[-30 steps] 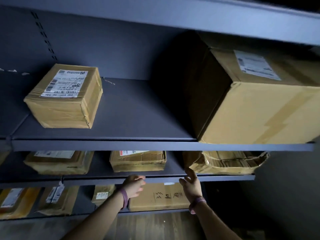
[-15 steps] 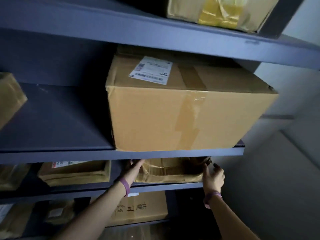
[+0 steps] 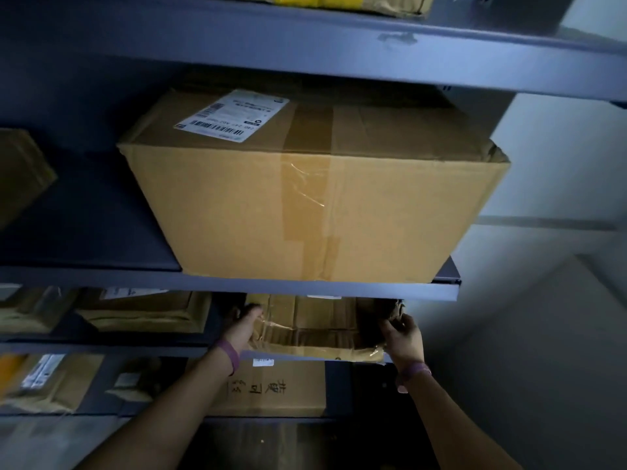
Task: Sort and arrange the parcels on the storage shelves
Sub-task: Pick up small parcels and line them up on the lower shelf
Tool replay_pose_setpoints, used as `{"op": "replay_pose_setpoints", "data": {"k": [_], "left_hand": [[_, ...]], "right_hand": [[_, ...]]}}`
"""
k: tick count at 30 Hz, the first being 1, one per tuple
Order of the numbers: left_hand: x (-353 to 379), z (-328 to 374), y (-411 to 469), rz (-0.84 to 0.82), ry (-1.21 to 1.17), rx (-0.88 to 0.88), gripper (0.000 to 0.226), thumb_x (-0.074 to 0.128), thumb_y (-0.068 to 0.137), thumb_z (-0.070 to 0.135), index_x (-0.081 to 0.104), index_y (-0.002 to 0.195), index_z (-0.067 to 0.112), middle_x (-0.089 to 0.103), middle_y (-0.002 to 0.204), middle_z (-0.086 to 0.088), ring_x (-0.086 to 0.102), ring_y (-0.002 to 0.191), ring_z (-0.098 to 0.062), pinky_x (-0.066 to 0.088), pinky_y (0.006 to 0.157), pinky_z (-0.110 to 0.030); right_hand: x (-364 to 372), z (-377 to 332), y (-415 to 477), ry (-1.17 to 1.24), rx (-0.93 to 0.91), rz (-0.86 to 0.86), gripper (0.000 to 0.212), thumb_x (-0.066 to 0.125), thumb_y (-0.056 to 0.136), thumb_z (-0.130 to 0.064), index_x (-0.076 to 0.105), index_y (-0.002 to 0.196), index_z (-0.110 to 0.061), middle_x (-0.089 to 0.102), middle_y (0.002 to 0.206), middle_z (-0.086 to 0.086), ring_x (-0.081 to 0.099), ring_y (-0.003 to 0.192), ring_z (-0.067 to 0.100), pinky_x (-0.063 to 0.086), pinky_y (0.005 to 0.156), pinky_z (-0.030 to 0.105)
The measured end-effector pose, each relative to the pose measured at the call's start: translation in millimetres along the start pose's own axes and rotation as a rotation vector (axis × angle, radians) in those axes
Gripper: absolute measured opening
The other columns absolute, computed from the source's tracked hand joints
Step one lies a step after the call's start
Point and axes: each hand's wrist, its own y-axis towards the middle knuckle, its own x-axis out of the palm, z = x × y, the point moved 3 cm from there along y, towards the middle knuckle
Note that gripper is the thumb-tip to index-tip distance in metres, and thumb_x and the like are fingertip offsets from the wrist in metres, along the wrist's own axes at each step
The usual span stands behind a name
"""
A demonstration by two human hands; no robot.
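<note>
L hand point(image 3: 245, 326), R hand point(image 3: 403, 338) now round parcel point(image 3: 312, 330)

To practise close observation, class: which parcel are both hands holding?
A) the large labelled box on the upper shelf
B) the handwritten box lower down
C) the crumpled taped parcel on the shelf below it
C: the left hand and the right hand grip opposite ends of the crumpled parcel, beneath the large labelled box.

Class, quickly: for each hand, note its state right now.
Left hand: grips the left end of the crumpled parcel.
Right hand: grips the parcel's right end.
</note>
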Motion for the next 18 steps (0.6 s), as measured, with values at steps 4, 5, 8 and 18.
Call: {"op": "replay_pose_setpoints", "data": {"k": [4,5,8,18], "left_hand": [[-17,-26,-38,0.010,0.011,0.032,0.031,0.062,0.087,0.025,0.049,0.116,0.024,0.056,0.101,0.000,0.054,0.087,-0.016,0.048,0.072,-0.030],[-23,-35,-50,-0.001,-0.003,0.046,0.029,0.063,0.086,0.021,0.050,0.112,0.025,0.058,0.099,0.000,0.055,0.086,-0.016,0.046,0.068,-0.028],[-39,-67,-81,-0.012,-0.019,0.045,0.028,0.066,0.072,0.020,0.053,0.095,0.026,0.058,0.085,0.001,0.054,0.072,-0.014,0.044,0.060,-0.024],[-82,-135,-133,0.003,-0.007,0.002,0.013,0.057,0.087,0.006,0.051,0.091,0.016,0.060,0.087,-0.010,0.056,0.077,-0.023,0.049,0.074,-0.040]], "right_hand": [[-13,28,-34,-0.004,0.030,0.001,0.016,0.065,0.080,-0.002,0.058,0.093,0.003,0.063,0.089,0.013,0.058,0.079,0.023,0.052,0.077,0.041],[-16,37,-46,0.001,0.033,0.005,0.016,0.066,0.078,-0.002,0.056,0.089,0.003,0.059,0.086,0.012,0.055,0.076,0.021,0.050,0.072,0.038],[-22,63,-90,0.024,0.080,0.043,0.030,0.069,0.076,-0.003,0.053,0.100,0.003,0.061,0.093,0.015,0.059,0.083,0.027,0.052,0.078,0.041],[-33,107,-175,0.018,0.073,0.058,0.032,0.069,0.076,-0.002,0.050,0.103,0.000,0.063,0.101,0.021,0.063,0.093,0.037,0.055,0.084,0.050]]}}
